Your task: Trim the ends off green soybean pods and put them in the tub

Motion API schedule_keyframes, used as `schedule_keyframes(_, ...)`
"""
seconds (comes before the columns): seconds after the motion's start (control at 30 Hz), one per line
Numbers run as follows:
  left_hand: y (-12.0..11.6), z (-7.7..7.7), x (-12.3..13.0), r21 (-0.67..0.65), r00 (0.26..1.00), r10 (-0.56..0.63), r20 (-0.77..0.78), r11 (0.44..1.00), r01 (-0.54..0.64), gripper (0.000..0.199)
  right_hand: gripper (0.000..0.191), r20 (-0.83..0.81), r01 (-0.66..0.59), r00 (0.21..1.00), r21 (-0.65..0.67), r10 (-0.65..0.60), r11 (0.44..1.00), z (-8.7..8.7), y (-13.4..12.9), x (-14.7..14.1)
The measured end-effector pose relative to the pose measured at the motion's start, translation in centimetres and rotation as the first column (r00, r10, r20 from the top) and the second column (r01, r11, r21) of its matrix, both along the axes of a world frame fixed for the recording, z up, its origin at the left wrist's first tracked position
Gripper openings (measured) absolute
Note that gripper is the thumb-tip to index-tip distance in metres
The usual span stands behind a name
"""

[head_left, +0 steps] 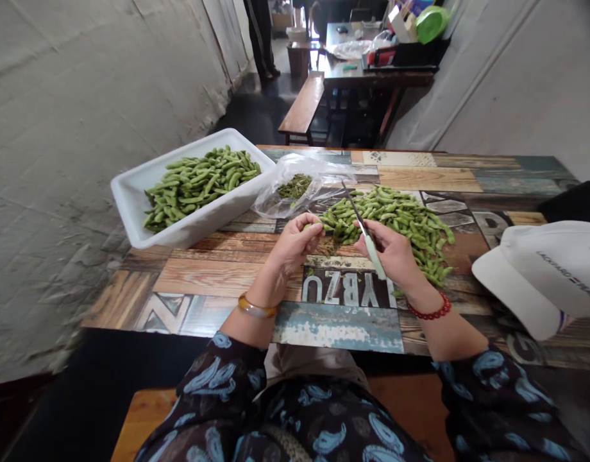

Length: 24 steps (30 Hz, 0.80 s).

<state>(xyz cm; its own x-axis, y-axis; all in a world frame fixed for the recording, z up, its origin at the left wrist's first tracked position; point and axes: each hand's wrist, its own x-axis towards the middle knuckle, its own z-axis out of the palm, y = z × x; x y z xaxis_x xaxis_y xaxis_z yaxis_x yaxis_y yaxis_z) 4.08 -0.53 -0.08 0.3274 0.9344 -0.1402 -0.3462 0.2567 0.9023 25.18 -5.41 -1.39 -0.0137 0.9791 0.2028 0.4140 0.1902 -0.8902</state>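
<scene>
The left hand [299,242] pinches 1 bean pod [309,226]; the right hand [391,250] is closed around a bladed tool [370,249].

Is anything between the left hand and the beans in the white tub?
Yes. The near wall of the white tub rises between the left hand and those beans. A clear bag lies beside it.

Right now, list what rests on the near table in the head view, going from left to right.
White tray holding green pods → clear plastic bag with dark green scraps inside → loose heap of pods → white cap.
</scene>
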Motion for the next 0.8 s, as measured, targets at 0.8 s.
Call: schedule_keyframes(0.8,-0.84,0.12,0.86,-0.008,0.981,-0.038,0.191,0.999,0.040,0.039,0.049,0.347,-0.168,0.935,0.265,0.069,0.949,-0.39,-0.37,-0.88)
